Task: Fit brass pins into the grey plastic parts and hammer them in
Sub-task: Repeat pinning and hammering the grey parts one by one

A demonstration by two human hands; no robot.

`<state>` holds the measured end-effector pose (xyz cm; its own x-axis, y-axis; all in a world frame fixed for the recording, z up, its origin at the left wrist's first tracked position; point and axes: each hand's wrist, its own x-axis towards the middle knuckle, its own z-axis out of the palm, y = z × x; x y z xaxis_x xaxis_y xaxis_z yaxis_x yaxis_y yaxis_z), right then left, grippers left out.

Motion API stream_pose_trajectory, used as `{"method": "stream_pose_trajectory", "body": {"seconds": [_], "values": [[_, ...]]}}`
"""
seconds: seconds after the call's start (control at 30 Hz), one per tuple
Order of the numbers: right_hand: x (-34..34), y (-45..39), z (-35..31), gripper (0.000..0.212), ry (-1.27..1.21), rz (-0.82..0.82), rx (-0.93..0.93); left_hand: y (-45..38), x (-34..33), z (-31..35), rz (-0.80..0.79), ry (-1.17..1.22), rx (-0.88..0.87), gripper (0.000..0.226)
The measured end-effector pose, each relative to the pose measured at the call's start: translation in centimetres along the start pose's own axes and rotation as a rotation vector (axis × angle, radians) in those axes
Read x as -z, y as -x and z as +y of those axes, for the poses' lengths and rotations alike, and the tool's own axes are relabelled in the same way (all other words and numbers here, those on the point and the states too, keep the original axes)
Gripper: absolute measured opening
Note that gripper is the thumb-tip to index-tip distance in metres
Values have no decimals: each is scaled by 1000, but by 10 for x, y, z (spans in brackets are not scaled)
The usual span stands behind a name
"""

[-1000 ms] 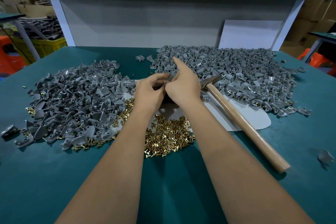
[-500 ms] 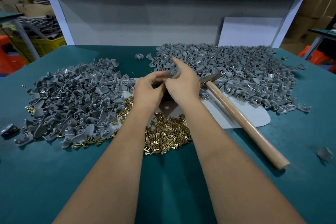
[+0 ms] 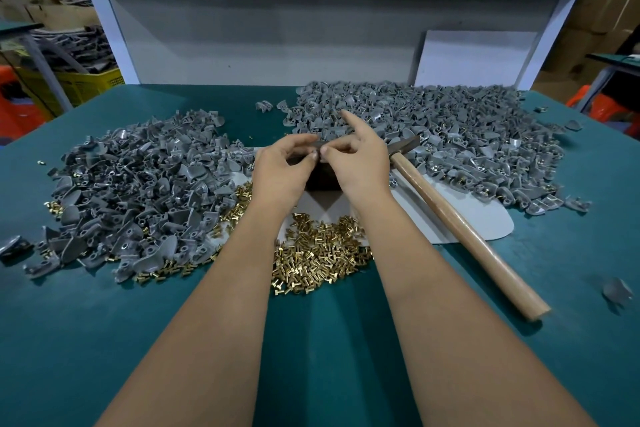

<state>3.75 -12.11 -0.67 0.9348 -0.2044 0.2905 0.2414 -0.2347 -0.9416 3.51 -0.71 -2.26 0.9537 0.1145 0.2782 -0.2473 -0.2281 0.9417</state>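
Observation:
My left hand and my right hand meet fingertip to fingertip over a dark block at the table's middle. Between them they pinch a small grey plastic part, mostly hidden by the fingers. My right index finger sticks out straight. Loose brass pins lie heaped just in front of the block. A wooden-handled hammer lies to the right of my right hand, its head beside my wrist.
One big pile of grey parts lies on the left, another at the back right. A white sheet lies under the hammer. The green table ends at a grey back panel. A stray grey part sits far right.
The hands stay together at the block; the fingertips have shifted slightly around the small part. The hammer and the piles lie as before.

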Motion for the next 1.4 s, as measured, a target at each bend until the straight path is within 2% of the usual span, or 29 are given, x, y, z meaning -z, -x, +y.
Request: {"method": "stream_pose_trajectory", "body": {"seconds": [0.17, 0.3, 0.5, 0.67, 0.9, 1.1, 1.4], "values": [[-1, -2, -3, 91, 86, 21, 23, 1, -1, 1, 11, -4, -17, 25], [-6, -4, -10, 91, 181, 25, 4, 0, -2, 3, 30, -54, -29, 25], [-5, 2, -9, 86, 183, -16, 42, 1, -1, 2, 42, -58, 16, 28], [-5, 4, -7, 78, 230, -28, 102, 1, -2, 4, 41, -62, 23, 24], [4, 1, 2, 63, 102, -73, 86, 4, 0, 3, 31, -50, 4, 24], [6, 2, 1, 31, -69, 9, 24, 4, 1, 5, 23, -45, 11, 24], [4, -1, 6, 7, 223, -17, 101, 3, 0, 5, 17, -24, 13, 26]]}}
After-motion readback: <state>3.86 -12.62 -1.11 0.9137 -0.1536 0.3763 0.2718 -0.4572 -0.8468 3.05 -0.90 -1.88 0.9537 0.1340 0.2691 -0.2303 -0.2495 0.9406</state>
